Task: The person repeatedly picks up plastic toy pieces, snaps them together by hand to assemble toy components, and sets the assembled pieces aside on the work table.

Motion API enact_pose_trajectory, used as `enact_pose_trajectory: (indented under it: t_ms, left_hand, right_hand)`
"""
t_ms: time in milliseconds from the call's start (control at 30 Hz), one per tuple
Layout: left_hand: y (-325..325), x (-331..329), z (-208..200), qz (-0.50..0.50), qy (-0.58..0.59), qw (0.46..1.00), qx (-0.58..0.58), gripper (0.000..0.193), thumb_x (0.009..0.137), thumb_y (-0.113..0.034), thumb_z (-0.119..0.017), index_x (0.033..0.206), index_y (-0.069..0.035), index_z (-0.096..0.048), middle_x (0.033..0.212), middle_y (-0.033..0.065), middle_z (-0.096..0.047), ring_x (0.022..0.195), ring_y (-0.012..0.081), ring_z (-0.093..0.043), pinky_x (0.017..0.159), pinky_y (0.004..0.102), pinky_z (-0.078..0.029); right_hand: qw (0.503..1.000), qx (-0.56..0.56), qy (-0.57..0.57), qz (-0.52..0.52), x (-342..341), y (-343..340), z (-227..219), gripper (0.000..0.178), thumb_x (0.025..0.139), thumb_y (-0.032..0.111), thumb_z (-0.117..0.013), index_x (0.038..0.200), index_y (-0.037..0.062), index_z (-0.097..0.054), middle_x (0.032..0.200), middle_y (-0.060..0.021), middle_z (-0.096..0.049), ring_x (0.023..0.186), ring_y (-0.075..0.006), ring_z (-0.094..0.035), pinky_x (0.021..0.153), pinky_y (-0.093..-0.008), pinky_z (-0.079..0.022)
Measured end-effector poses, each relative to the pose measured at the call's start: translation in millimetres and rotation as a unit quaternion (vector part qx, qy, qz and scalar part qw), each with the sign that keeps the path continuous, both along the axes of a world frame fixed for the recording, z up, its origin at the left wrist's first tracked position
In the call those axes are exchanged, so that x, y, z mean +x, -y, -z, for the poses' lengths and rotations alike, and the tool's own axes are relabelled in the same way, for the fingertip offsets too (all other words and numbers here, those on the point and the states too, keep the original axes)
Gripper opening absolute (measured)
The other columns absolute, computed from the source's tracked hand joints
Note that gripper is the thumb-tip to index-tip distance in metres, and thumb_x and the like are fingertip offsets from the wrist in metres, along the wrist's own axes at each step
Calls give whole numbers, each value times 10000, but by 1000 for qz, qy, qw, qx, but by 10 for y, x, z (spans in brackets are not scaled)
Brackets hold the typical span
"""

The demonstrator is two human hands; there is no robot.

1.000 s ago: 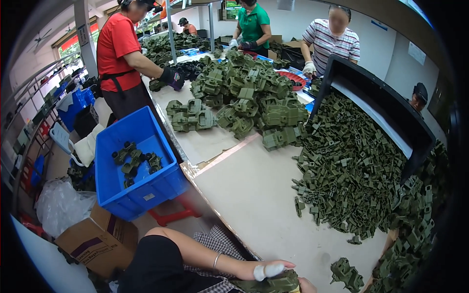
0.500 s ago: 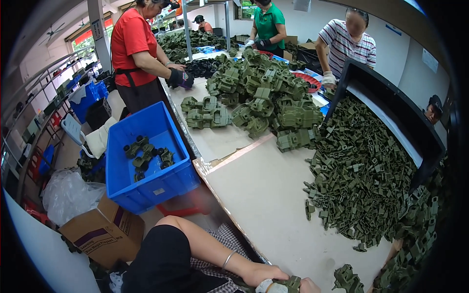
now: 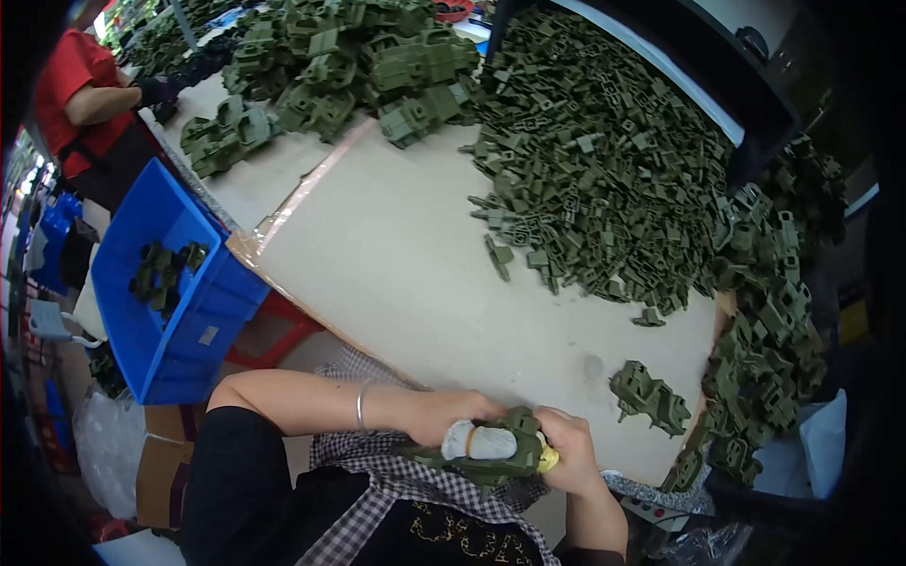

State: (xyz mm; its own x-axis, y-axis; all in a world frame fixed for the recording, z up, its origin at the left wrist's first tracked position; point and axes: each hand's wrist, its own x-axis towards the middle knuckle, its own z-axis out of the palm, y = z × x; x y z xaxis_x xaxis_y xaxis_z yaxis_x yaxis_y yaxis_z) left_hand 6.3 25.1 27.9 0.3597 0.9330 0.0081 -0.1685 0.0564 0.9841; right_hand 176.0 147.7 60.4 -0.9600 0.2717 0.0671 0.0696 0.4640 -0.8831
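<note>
Near the table's front edge, both hands grip one olive-green plastic toy vehicle body (image 3: 514,467) in front of my apron. My left hand (image 3: 429,415) is closed on its left side; a white wrap with a tan band covers the thumb. My right hand (image 3: 571,448) is closed round the right end, with a bit of yellow by its thumb. Fingers partly hide the piece. Another green vehicle body (image 3: 651,398) lies on the table just right of my hands. Beyond it spreads a heap of small green plastic parts (image 3: 604,160).
Larger green vehicle bodies are piled at the far left (image 3: 321,66) and along the right edge (image 3: 764,340). A blue crate (image 3: 179,311) with a few assembled pieces stands left of the table (image 3: 377,255). A black tray (image 3: 661,38) rises behind the heap. A red-shirted co-worker (image 3: 90,104) stands far left.
My view has tilted down and swung right, so more of my arms and lap shows. Both hands keep hold of the green vehicle body, which is now more fully in view.
</note>
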Motion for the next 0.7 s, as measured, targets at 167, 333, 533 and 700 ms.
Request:
enact_pose_trajectory:
  t_ms: [167, 333, 533, 700]
  left_hand:
    - [-25, -22, 135, 10, 18, 1000, -10, 270, 825, -175, -573, 969, 46, -517, 805, 57, -576, 721, 88, -477, 645, 270, -425]
    - [-8, -223, 105, -77, 54, 996, -3, 598, 833, -194, -590, 1311, -15, -278, 1233, 140, -424, 1138, 168, -417, 970, 296, -332]
    - [393, -346, 135, -181, 199, 955, -127, 556, 883, -232, -513, 1334, -22, -265, 1209, 202, -479, 1002, 251, -562, 878, 347, -456]
    - [488, -477, 173, -293, 379, 843, -245, 626, 902, -513, -338, 1271, -7, -339, 1152, 234, -517, 944, 287, -585, 793, 370, -507]
  right_hand:
    - [1000, 15, -7, 14, 16, 43, 114, 140, 676, 14, -611, 810, -7, -575, 690, -104, -576, 593, -213, -573, 544, -279, -440]
    - [980, -111, -14, 167, 16, -57, 283, 85, 753, -15, -575, 826, 25, -593, 710, -5, -588, 626, -99, -556, 548, -239, -444]
    - [966, -161, -21, 201, -237, -331, 16, 175, 760, -25, -573, 930, 14, -575, 835, -44, -587, 716, -115, -560, 645, -234, -452]
    - [928, 236, 83, 278, -857, -667, 312, 272, 745, 53, -611, 1003, 27, -530, 919, -132, -540, 850, -266, -558, 697, -339, -471]
